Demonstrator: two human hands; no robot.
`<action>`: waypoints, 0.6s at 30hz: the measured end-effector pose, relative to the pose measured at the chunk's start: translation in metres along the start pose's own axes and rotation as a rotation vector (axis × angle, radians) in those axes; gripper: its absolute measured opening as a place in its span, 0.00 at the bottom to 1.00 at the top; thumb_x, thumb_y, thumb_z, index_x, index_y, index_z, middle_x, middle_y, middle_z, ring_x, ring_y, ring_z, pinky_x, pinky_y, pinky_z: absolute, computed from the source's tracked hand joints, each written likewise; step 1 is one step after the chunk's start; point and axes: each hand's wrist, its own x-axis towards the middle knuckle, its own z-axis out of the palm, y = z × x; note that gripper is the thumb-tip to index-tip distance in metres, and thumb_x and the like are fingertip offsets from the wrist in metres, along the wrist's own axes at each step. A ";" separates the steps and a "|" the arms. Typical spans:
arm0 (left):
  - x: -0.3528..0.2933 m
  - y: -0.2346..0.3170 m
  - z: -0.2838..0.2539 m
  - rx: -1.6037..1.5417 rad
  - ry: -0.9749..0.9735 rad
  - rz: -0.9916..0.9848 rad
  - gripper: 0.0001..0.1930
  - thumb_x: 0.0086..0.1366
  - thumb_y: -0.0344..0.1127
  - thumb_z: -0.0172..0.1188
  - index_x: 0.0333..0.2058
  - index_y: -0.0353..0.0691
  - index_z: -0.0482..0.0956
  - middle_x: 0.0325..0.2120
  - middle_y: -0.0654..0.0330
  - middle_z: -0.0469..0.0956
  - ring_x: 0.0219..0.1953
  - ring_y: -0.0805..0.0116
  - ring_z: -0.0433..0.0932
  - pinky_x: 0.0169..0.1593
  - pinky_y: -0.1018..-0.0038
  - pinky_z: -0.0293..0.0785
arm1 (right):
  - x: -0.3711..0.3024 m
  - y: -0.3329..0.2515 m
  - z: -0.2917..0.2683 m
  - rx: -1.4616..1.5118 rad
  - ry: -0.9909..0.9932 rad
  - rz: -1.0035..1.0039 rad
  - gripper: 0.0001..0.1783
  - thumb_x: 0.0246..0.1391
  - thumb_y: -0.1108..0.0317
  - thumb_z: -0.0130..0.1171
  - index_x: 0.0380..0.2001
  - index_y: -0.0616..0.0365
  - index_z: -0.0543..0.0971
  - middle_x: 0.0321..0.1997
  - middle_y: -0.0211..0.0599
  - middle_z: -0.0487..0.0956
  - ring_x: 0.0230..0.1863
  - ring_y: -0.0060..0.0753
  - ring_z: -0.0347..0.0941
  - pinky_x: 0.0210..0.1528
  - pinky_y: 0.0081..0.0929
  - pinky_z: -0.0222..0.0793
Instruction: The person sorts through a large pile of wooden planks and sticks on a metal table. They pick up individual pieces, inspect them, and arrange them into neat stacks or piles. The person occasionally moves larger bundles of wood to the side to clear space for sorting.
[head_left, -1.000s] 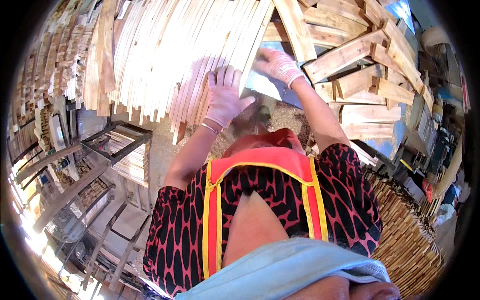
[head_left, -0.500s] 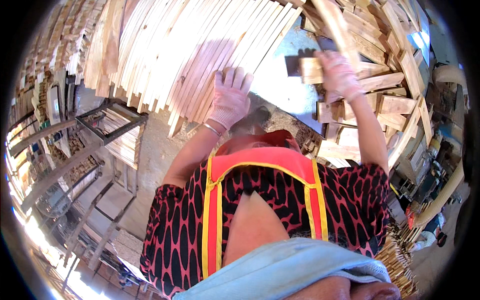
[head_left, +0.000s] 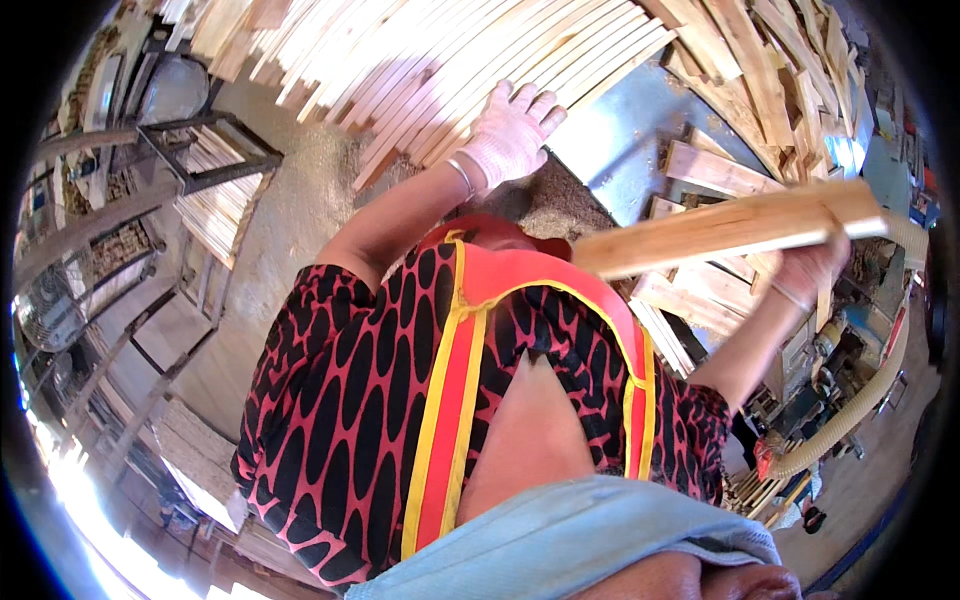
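My left hand (head_left: pixel 510 135), in a pale work glove, lies flat with fingers spread on a stack of thin light wooden slats (head_left: pixel 450 75) at the top of the view. My right hand (head_left: pixel 805 270) grips a thick wooden block (head_left: pixel 730 228) and holds it out in the air at the right, level with my chest. The block is long, pale and blurred by motion. A grey metal table top (head_left: pixel 625 135) shows between the two hands.
Rough wooden offcuts (head_left: pixel 760 60) are piled at the upper right, more blocks (head_left: pixel 690 300) below them. A metal rack with stacked slats (head_left: pixel 215 180) stands at the left. A ribbed hose (head_left: pixel 850 410) and machine parts sit at the right. Sawdust covers the floor (head_left: pixel 290 220).
My right hand has lifted a wooden block off the pile and swung it down and rightward. My left hand stays on the slat stack. The view has turned to the right.
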 end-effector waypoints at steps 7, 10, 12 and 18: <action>-0.134 -0.070 0.025 -0.283 0.163 -0.095 0.34 0.68 0.55 0.62 0.68 0.44 0.73 0.69 0.55 0.70 0.75 0.56 0.62 0.79 0.55 0.53 | -0.081 0.278 0.124 0.066 0.199 0.606 0.28 0.65 0.63 0.64 0.62 0.66 0.70 0.49 0.53 0.79 0.45 0.55 0.82 0.49 0.56 0.87; -0.202 -0.119 0.065 -0.243 0.459 -0.289 0.33 0.65 0.47 0.68 0.66 0.40 0.76 0.68 0.51 0.72 0.72 0.53 0.67 0.76 0.57 0.61 | -0.055 0.282 0.167 -0.450 0.036 0.510 0.39 0.67 0.46 0.63 0.66 0.70 0.72 0.58 0.56 0.80 0.55 0.50 0.79 0.57 0.45 0.76; -0.227 -0.161 0.097 -0.375 0.613 -0.462 0.34 0.65 0.47 0.70 0.67 0.40 0.75 0.67 0.52 0.72 0.70 0.53 0.69 0.75 0.59 0.64 | -0.012 0.281 0.194 -0.976 -0.195 0.608 0.47 0.69 0.38 0.56 0.70 0.73 0.69 0.67 0.59 0.77 0.61 0.51 0.78 0.64 0.43 0.71; -0.204 -0.248 0.126 -1.570 0.882 -1.352 0.34 0.72 0.54 0.65 0.70 0.46 0.71 0.64 0.52 0.77 0.65 0.52 0.76 0.68 0.51 0.73 | -0.054 0.306 0.214 -0.648 -0.101 0.262 0.37 0.69 0.49 0.62 0.68 0.69 0.71 0.62 0.46 0.82 0.59 0.40 0.79 0.64 0.34 0.73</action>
